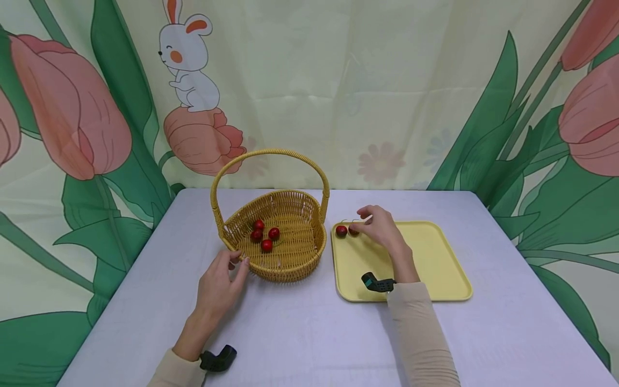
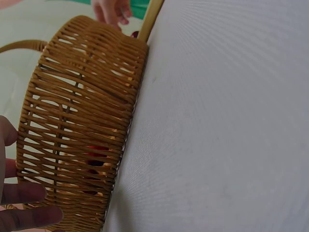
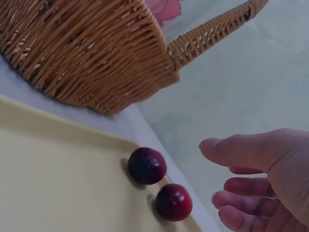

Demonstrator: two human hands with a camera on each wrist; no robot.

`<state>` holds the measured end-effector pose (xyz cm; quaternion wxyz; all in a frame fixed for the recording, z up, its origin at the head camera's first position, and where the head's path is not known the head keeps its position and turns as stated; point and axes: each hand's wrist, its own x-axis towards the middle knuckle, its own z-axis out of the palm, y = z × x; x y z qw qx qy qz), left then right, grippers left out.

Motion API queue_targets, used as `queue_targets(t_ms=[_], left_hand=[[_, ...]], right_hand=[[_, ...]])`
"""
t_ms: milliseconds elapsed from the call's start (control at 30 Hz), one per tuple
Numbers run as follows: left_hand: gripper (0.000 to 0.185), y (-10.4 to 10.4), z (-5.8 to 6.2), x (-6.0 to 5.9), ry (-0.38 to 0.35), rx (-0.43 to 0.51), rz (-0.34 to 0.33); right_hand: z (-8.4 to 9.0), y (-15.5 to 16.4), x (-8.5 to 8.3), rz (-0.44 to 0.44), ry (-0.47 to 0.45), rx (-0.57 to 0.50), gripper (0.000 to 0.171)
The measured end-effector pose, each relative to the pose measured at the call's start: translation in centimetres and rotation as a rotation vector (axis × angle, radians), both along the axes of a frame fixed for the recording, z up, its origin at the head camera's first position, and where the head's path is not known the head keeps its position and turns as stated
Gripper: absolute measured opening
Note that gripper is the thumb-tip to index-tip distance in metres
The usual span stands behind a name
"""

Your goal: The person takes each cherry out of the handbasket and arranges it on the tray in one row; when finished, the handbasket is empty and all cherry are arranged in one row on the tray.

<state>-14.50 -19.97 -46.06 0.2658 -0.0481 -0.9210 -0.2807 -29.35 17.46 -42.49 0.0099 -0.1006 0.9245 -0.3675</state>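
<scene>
From my left wrist camera, the woven basket [image 2: 82, 121] stood on the pale worktop [image 2: 222, 125], its side wall filling the left half. My left hand's fingertips [image 2: 29, 215] touched the weave at lower left. Something red [image 2: 94, 152] showed dimly through the slats.

Tulip-and-rabbit backdrop [image 1: 338, 91] behind pale lavender table [image 1: 309, 333].

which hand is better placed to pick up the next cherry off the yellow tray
Right, probably. The right hand hovers open beside the two cherries on the tray; the left hand rests on the basket rim.
</scene>
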Motion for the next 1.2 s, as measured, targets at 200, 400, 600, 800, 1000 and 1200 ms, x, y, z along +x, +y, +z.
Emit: queue_targets(t_ms=[200, 400, 600, 800, 1000, 1200], left_hand=[[0.03, 0.0, -0.1, -0.1, -0.001, -0.005, 0.004], [0.029, 0.0, 0.0, -0.1, 0.021, -0.005, -0.004], [0.029, 0.0, -0.1, 0.0, 0.023, -0.007, -0.002], [0.03, 0.0, -0.2, 0.0, 0.015, -0.008, 0.003], [0.03, -0.1, -0.1, 0.0, 0.024, -0.007, -0.001], [0.029, 0.0, -0.1, 0.0, 0.038, -0.007, -0.01]], right_hand=[[1.4, -0.5, 0.6, 0.001, 0.06, 0.005, 0.048], [2.8, -1.0, 1.3, 0.008, 0.111, -0.015, 0.047], [4.1, -1.7, 2.3, 0.025, 0.159, -0.038, 0.047], [5.2, -2.8, 3.3, 0.063, 0.217, -0.096, 0.047], [5.6, -4.3, 3.6, 0.145, 0.279, -0.159, 0.042], [5.7, -5.9, 4.2, 0.236, 0.323, -0.179, 0.039]])
